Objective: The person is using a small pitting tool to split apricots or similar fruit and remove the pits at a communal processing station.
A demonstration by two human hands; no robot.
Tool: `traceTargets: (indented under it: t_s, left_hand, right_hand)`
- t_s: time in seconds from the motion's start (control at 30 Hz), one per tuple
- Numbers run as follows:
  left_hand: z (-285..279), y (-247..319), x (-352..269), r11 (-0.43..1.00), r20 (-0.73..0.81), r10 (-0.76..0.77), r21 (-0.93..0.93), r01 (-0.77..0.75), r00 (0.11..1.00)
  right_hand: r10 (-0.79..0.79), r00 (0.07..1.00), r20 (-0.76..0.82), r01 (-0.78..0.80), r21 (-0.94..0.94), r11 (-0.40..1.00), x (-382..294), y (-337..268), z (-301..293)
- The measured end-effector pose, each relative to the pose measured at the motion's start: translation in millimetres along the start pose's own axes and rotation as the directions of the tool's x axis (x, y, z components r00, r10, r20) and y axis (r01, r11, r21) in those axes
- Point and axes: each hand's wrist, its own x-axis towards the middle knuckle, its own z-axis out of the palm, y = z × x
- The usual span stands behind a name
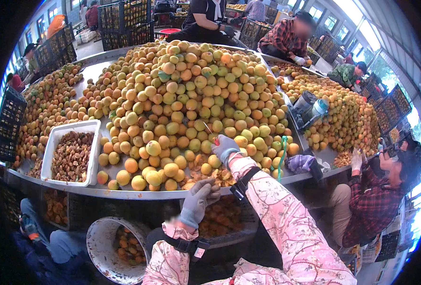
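My right hand (226, 148), in a grey glove, holds a small knife (216, 141) with a red handle. Its thin blade points up and away over a large heap of apricots (196, 89). Nearer to me, my gloved left hand (199, 199) is at the front rim of the metal table (125, 193), with its fingers curled. Whether anything sits between those fingers cannot be made out. Cut apricot pieces (222, 175) lie on the table just beyond it, beside whole fruit.
A white tray (98, 156) of apricot stones stands left. Below the table are a white bucket (93, 245) holding fruit and a container of fruit pieces (221, 221). Green string (284, 153), a purple cloth (299, 164) and bottles (319, 108) are right. Other people work around.
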Motion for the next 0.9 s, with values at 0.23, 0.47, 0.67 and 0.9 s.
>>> traceTargets:
  t_s: [0.23, 0.47, 0.67, 0.9]
  left_hand:
    - [-2, 6, 1, 0.999, -0.044, -0.007, 0.051, 0.010, 0.999]
    - [0, 7, 2, 0.999, -0.035, -0.024, 0.046, 0.026, 0.999]
    - [2, 3, 5, 0.998, -0.042, -0.028, 0.058, 0.030, 0.999]
    - [4, 1, 12, 0.998, -0.067, -0.017, 0.066, 0.021, 0.998]
  right_hand:
    - [0.113, 0.975, 0.189, -0.073, -0.205, 0.976, 1, -11, 5]
    - [0.096, 0.980, 0.172, -0.074, -0.130, 0.989, 7, -9, 3]
    - [0.012, 0.999, 0.051, -0.011, -0.034, 0.999, 8, -18, 7]
    - [0.017, 0.978, 0.206, 0.032, -0.233, 0.972, 11, -34, 19]
